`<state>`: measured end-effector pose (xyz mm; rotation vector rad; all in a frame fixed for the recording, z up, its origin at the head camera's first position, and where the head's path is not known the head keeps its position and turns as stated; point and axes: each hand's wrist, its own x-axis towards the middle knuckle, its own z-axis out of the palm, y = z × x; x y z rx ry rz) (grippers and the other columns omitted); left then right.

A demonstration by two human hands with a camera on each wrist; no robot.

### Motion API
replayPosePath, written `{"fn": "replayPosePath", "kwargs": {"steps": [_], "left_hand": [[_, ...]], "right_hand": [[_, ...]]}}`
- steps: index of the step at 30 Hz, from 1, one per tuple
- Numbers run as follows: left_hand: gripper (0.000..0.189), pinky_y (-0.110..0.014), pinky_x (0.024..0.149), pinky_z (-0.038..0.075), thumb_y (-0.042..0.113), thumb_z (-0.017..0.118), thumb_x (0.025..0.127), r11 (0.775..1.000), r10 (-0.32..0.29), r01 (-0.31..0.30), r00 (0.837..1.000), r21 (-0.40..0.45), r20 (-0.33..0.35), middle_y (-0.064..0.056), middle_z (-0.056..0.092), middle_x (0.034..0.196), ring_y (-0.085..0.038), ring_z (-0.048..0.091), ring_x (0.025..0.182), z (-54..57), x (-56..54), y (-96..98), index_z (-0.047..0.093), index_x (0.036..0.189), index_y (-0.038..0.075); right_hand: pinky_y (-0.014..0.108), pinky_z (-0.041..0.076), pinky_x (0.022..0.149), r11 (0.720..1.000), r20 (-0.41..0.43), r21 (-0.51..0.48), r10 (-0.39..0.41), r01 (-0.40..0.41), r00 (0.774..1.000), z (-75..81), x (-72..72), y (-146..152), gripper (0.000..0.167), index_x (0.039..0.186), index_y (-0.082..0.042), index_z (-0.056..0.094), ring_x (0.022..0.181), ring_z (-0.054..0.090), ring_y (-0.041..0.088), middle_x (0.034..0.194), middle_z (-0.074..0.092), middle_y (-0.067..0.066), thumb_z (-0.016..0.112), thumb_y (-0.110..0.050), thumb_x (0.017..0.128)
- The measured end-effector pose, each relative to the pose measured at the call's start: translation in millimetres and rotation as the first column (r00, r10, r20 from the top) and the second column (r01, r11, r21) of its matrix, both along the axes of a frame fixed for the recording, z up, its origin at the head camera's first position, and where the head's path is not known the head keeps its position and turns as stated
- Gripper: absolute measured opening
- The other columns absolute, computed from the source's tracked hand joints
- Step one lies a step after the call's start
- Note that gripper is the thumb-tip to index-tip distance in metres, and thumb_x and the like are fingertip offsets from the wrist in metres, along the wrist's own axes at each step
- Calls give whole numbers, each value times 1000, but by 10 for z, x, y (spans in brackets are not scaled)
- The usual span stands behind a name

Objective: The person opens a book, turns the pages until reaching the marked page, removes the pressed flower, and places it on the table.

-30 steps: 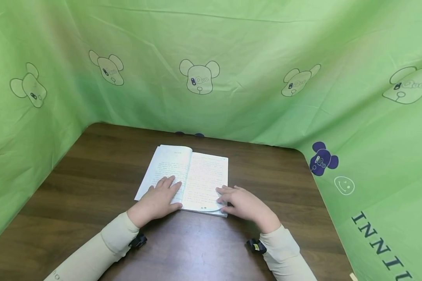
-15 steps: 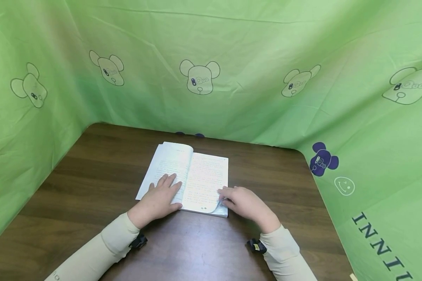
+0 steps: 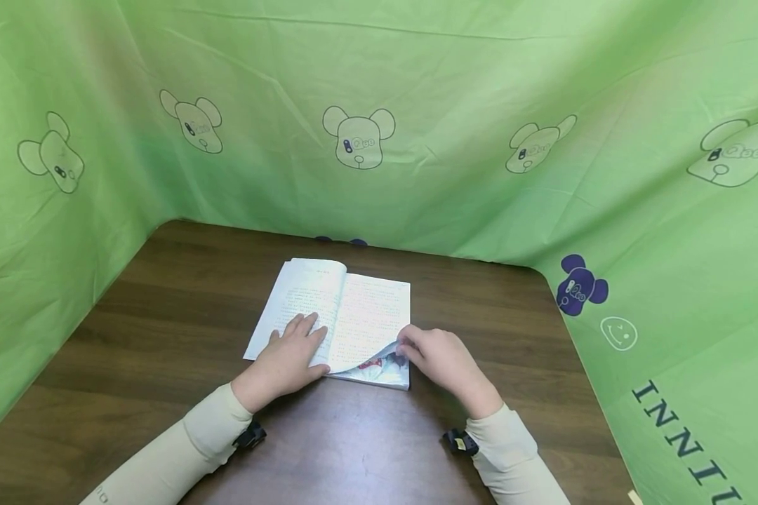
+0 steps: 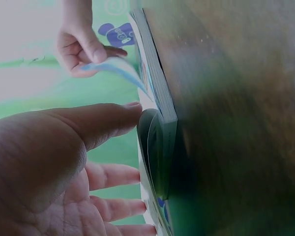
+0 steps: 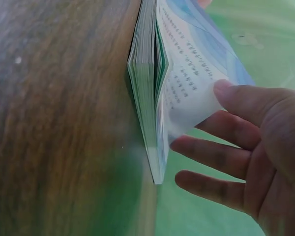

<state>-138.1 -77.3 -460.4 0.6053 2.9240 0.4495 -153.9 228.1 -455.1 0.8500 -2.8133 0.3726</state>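
Note:
An open book [image 3: 369, 308] lies on the brown wooden table, with printed text on both visible pages. My left hand [image 3: 284, 361] rests on the left page, fingers spread and its thumb near the spine at the lower edge. At the lower right corner, my right hand [image 3: 439, 358] pinches a page [image 5: 191, 93] between thumb and index finger. That corner is raised, and part of a coloured picture [image 3: 373, 365] shows beneath it. In the right wrist view the lifted page's underside bears text and blue artwork; the other fingers are apart from it.
The wooden table [image 3: 196, 301] extends around the book. A green curtain [image 3: 442, 203] printed with bear heads hangs along the back and sides. Black wrist cameras [image 3: 460, 442] sit at both cuffs.
My right hand has taken hold of the right page's lower corner and lifted it, uncovering the picture below. My left hand has stayed nearly still on the left page.

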Motion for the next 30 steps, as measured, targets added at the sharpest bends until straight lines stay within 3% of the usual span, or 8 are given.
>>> {"fn": "replayPosePath", "kwargs": {"steps": [6,13,19,30], "left_hand": [[81,-77,103,36,59,74,87,1000,20,-19,1000,19,-16,-22,39,159,-46,34,148,-9,19,32,56,146,7],[86,-77,99,39,66,76,80,999,44,-43,996,18,-80,-22,44,156,-47,39,144,-44,25,57,59,141,7],[74,-77,98,40,58,77,85,997,76,-73,991,28,-114,-22,47,154,-47,42,142,-88,31,81,62,137,8],[60,-75,101,40,43,74,92,994,105,-100,988,46,-112,-21,49,153,-44,44,142,-94,34,86,60,138,7]], "right_hand": [[32,51,58,998,-141,-47,25,-32,990,29,9,-14,12,97,-24,68,59,54,1,75,69,-17,79,-23,91],[37,56,73,991,-242,-93,74,-99,968,110,23,-65,10,95,-21,71,72,68,7,85,75,-11,79,-21,90],[37,57,74,988,-270,-110,77,-111,960,177,38,-104,8,94,-19,71,75,69,9,86,76,-9,78,-22,91],[41,59,73,976,-328,-209,-9,-64,944,159,28,-56,16,106,-15,74,83,75,20,96,78,0,76,-21,92]]}}
